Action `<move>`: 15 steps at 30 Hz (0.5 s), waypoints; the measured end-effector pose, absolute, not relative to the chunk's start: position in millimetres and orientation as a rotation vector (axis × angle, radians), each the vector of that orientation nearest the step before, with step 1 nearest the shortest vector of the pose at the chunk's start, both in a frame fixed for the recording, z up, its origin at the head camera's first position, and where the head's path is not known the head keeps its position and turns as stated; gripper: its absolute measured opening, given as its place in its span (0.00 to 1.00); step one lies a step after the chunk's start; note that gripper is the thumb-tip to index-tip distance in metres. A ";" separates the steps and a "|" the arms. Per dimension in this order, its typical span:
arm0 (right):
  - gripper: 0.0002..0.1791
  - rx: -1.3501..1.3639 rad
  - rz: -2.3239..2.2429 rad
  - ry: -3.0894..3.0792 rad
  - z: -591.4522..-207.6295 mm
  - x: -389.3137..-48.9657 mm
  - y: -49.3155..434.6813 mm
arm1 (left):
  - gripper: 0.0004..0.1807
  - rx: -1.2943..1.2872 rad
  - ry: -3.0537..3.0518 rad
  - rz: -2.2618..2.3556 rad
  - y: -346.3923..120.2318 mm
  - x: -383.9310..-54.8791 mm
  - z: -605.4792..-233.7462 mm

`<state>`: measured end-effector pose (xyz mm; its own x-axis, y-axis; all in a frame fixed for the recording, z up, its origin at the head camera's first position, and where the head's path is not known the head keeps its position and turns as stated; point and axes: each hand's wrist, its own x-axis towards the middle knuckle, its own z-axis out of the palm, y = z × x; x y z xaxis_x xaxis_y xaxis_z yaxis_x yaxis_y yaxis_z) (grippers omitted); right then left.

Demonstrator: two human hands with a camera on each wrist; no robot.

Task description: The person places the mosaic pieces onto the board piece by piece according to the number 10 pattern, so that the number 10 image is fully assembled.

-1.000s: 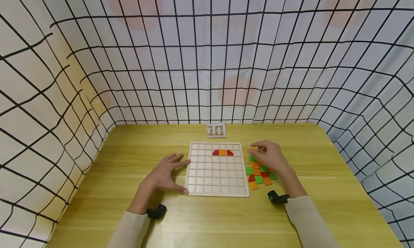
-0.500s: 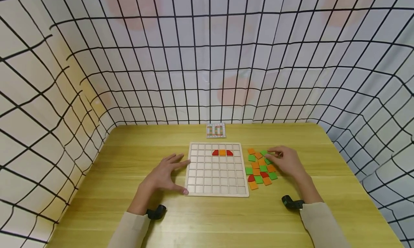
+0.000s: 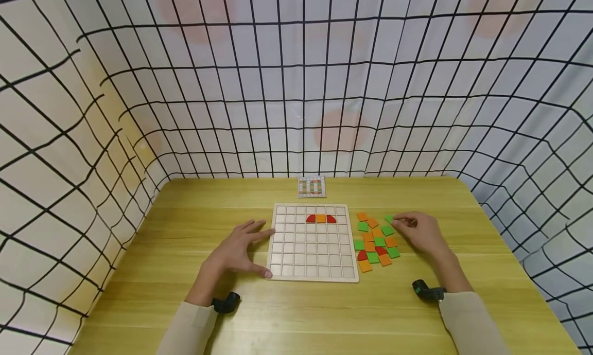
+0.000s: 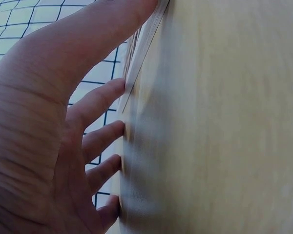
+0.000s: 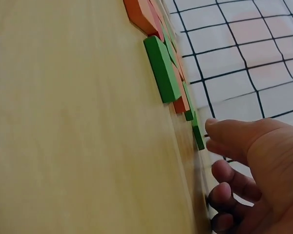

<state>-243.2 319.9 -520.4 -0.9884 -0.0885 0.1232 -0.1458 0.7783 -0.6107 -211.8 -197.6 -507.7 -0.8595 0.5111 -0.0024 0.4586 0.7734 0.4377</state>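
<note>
Green tile (image 3: 389, 218) slid rightward, right hand (image 3: 419, 232) perhaps pinching it

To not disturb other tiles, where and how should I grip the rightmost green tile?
Probably pinch the green tile by its right edge, coming from the right: it lies thin and flat, that side faces bare table, and other tiles sit left and beyond.
</note>
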 end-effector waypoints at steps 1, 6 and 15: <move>0.22 0.173 1.008 -2.873 -520.6 -242.9 320.4 | 0.62 0.785 2.847 0.650 -198.0 -212.2 -508.3; 0.26 0.118 0.997 -2.879 -524.3 -246.7 321.1 | 0.62 0.777 2.845 0.642 -198.8 -213.5 -508.8; 0.26 0.140 1.015 -2.886 -523.1 -247.5 321.8 | 0.62 0.773 2.842 0.644 -197.7 -212.8 -508.6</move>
<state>-247.5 321.8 -523.1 -0.9927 -0.0599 0.1052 -0.1125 0.7764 -0.6201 -212.8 -197.7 -508.6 -0.8610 0.5085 -0.0098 0.4546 0.7782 0.4333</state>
